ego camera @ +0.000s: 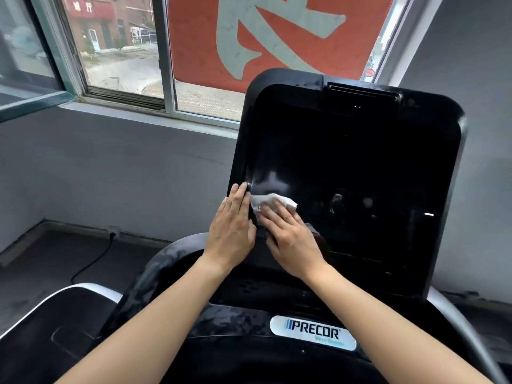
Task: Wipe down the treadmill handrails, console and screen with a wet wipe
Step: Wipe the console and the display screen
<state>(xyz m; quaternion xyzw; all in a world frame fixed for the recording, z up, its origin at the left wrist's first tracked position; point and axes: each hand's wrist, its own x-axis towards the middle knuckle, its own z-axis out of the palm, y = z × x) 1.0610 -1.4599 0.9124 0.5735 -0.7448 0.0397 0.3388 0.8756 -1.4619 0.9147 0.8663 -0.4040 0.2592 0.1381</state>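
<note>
A black treadmill console with a large dark screen stands tilted in front of me. My right hand presses a white wet wipe flat against the screen's lower left corner, fingers straight over it. My left hand rests with straight fingers on the console's left edge, right beside the wipe. A wet smear shows on the screen just above the wipe. The black curved handrail runs below my left forearm.
A silver PRECOR badge sits on the lower console. A window and grey wall are behind it, with a red banner outside. A black cable runs across the floor at left. A silver-edged side panel lies at lower left.
</note>
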